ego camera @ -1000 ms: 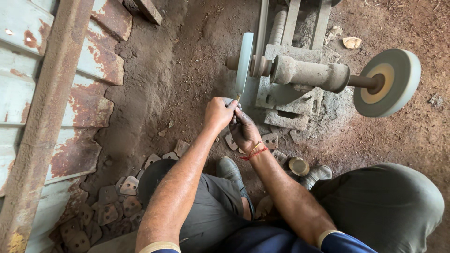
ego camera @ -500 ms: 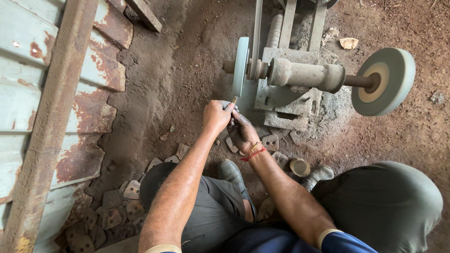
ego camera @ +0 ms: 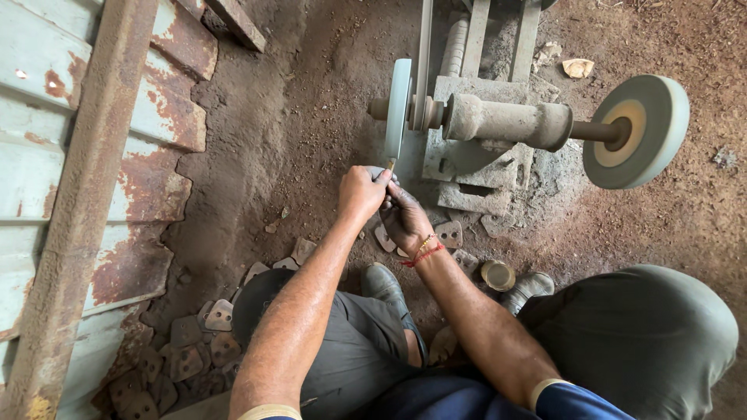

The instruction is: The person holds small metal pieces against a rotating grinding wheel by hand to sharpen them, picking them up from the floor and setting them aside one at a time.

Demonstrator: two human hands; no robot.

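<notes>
My left hand (ego camera: pixel 360 192) and my right hand (ego camera: pixel 405 219) together grip a small metal piece (ego camera: pixel 389 166), whose tip touches the lower edge of the thin left grinding wheel (ego camera: pixel 398 107). The wheel sits on a horizontal shaft (ego camera: pixel 506 120) that carries a thicker grey wheel (ego camera: pixel 636 131) at its right end. A red thread bracelet circles my right wrist. Most of the metal piece is hidden inside my fingers.
Several flat metal plates with holes (ego camera: pixel 187 354) lie on the dirt at lower left and beneath my hands (ego camera: pixel 449 232). A rusty corrugated sheet (ego camera: pixel 85 179) borders the left side. A small round tin (ego camera: pixel 497 274) and my shoes (ego camera: pixel 383 281) rest near the grinder's concrete base (ego camera: pixel 478 163).
The camera view has shifted slightly upward; my hands stay at the wheel's lower edge holding the piece.
</notes>
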